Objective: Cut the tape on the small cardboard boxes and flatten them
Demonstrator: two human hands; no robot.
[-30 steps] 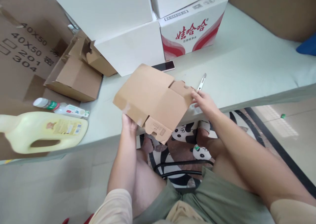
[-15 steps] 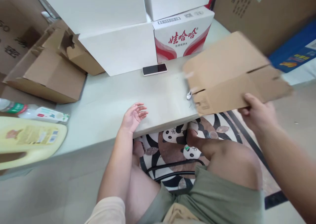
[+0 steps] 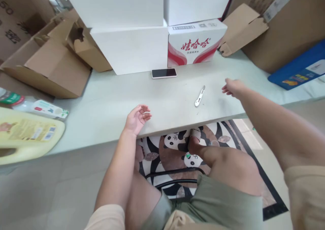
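Note:
My left hand (image 3: 138, 117) rests at the front edge of the table, palm up with fingers loosely curled and apart, holding nothing. Over the table's right part, my right hand (image 3: 233, 87) reaches forward with no object in it, its fingers loosely bent. Between the two hands lies a white utility knife (image 3: 200, 96), nearer to the right one. The flattened cardboard box (image 3: 241, 28) leans at the back right, against a large brown carton and beside the red-and-white water box (image 3: 196, 44), apart from my right hand.
A phone (image 3: 164, 73) lies before stacked white boxes (image 3: 132, 49). Open cardboard boxes (image 3: 59, 66) stand at left, above a plastic bottle (image 3: 25, 105) and a yellow jug (image 3: 30, 132). At right are a large brown carton (image 3: 286, 30) and a blue container (image 3: 299, 69).
My right hand has let go of the flattened cardboard box, which moved to the back right. The utility knife now shows in full. My left hand has barely moved.

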